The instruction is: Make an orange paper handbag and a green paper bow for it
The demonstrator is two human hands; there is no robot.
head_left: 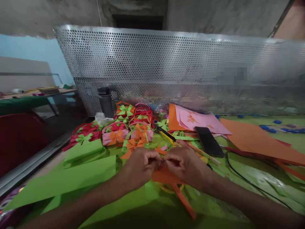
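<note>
My left hand and my right hand meet over the green table, fingers pinched together on a piece of orange paper. An orange paper strip runs from under them toward me. Just beyond my fingers lie small orange paper bows and a yellow-handled cutter.
Several paper baskets with bows stand behind the hands, by a dark bottle. Green paper sheets lie left, pink sheets and a large orange sheet right. A black phone and black cable lie nearby. A perforated metal screen stands behind.
</note>
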